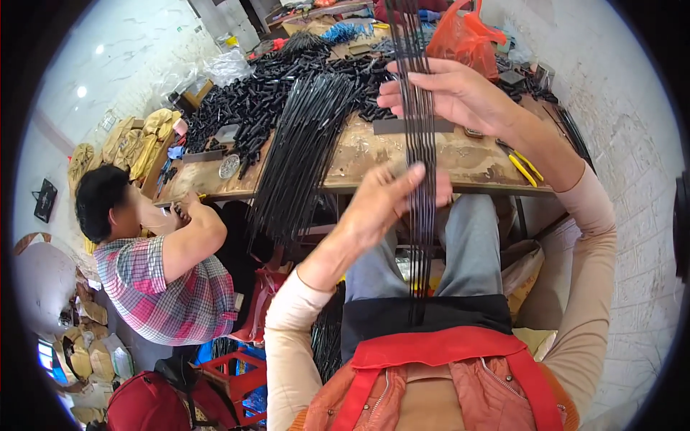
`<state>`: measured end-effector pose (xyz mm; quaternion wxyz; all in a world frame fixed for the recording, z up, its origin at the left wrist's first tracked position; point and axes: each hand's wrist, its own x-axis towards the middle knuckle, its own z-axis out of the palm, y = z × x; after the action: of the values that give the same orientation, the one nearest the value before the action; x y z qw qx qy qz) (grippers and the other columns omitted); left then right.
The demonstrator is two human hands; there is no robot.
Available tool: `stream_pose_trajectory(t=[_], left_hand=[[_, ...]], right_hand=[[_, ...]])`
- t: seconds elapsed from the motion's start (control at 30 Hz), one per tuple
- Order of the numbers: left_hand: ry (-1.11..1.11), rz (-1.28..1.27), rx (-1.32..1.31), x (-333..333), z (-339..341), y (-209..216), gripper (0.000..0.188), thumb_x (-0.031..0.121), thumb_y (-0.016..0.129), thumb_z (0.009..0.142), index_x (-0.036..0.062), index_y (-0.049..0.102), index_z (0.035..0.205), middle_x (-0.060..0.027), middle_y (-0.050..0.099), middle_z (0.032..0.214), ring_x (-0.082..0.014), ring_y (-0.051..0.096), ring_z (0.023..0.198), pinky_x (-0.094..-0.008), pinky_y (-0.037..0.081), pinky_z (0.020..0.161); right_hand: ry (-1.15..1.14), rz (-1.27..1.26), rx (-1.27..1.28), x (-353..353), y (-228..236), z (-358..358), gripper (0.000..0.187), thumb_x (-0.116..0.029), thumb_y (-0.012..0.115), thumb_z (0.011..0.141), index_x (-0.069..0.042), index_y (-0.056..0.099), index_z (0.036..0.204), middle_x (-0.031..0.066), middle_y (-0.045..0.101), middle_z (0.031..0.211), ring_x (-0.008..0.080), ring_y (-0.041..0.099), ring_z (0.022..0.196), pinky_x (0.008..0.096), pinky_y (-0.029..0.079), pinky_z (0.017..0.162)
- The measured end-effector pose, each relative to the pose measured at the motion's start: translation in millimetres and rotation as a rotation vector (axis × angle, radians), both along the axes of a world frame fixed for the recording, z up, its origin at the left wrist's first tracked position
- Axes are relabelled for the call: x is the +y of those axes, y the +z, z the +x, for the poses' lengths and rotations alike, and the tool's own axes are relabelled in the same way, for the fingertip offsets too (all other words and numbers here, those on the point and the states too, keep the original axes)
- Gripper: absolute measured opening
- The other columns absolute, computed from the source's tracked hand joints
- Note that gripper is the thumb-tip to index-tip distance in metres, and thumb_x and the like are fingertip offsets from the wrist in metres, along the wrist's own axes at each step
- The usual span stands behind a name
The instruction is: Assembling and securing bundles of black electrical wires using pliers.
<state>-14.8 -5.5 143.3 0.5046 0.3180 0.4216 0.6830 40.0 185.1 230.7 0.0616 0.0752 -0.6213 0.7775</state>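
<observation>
Nearest, the lower ends of a bundle of thin black rods [422, 154] hang in front of the black waist cloth [460, 310]. Gathering and evening the bundle seems to be the step in hand; the next move calls for keeping the rods together and parallel. The left hand [377, 201], slightly blurred, is curled around them, thumb across the front. Farther up, the right hand [460, 92] is loosely open, fingers spread behind the rods. Beyond, on the counter [374, 161], lie a heap of similar rods [305, 144], yellow-handled pliers [521, 164] and piled black pieces [237, 104].
</observation>
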Motion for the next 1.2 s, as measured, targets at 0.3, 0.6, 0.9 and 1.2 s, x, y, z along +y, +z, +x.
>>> stream_pose_trajectory(t=[0.3, 0.6, 0.9, 1.2], left_hand=[[-0.091, 0.018, -0.022, 10.8, 6.6, 4.0, 0.042, 0.027, 0.04, 0.102, -0.0081, 0.046, 0.125, -0.0222, 0.06, 0.117, -0.0319, 0.062, 0.106, -0.0445, 0.05, 0.094], [-0.031, -0.015, -0.012, 25.2, -6.5, 8.0, 0.036, 0.018, 0.04, 0.102, -0.008, 0.046, 0.126, -0.021, 0.059, 0.119, -0.0278, 0.061, 0.107, -0.0396, 0.051, 0.094], [-0.089, -0.073, -0.542, 57.7, -47.4, -41.1, 0.058, 0.047, 0.025, 0.101, 0.0026, 0.044, 0.132, -0.0181, 0.056, 0.125, -0.0314, 0.056, 0.115, -0.0445, 0.044, 0.099], [-0.209, -0.063, -0.409, 149.0, -164.8, -102.2, 0.049, 0.038, 0.036, 0.1, 0.0012, 0.045, 0.13, -0.0203, 0.054, 0.127, -0.0308, 0.055, 0.115, -0.0427, 0.043, 0.102]], right_hand=[[0.014, -0.063, -0.018, 6.4, -10.1, 14.7, 0.042, -0.02, 0.05, 0.097, 0.005, 0.043, 0.13, 0.022, 0.055, 0.123, 0.0323, 0.054, 0.118, 0.0403, 0.043, 0.103], [-0.037, 0.068, -0.07, 1.9, -30.2, 17.4, 0.036, -0.017, 0.054, 0.095, 0.005, 0.052, 0.124, 0.0173, 0.061, 0.117, 0.0247, 0.059, 0.112, 0.0362, 0.044, 0.101], [-0.196, 0.825, 0.245, -9.9, -101.8, 35.1, 0.019, -0.011, 0.065, 0.087, -0.005, 0.07, 0.104, 0.0035, 0.07, 0.098, 0.0123, 0.065, 0.089, 0.0263, 0.051, 0.08], [-0.211, 0.454, -0.141, 22.7, -143.4, -10.7, 0.017, -0.011, 0.062, 0.09, 0.0, 0.067, 0.102, 0.007, 0.071, 0.091, 0.0086, 0.063, 0.084, 0.0242, 0.049, 0.075]])
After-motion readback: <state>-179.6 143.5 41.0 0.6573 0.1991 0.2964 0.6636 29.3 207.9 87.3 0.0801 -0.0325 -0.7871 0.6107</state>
